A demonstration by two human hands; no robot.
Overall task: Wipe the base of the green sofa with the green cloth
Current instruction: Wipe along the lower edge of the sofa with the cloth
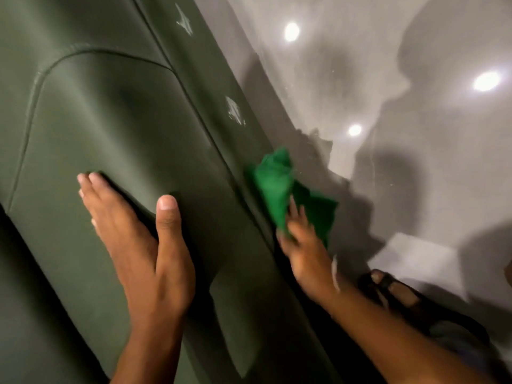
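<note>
Near right, low on sofa (pixel 116 112) base (pixel 221 87): right hand (pixel 304 253) pinching cloth (pixel 279 184), pressed to base by floor (pixel 388 65). Base band runs far-left, white smudges (pixel 235 110) ahead. Left hand (pixel 138 245) spread flat on cushion, well left.

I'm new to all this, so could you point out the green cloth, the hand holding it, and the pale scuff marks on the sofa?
green cloth (pixel 273 180): head view, on its bunched upper fold.
right hand (pixel 306 252): head view, on the back of the hand.
scuff mark (pixel 235 110): head view, on the nearer pale patch along the sofa base.
</note>
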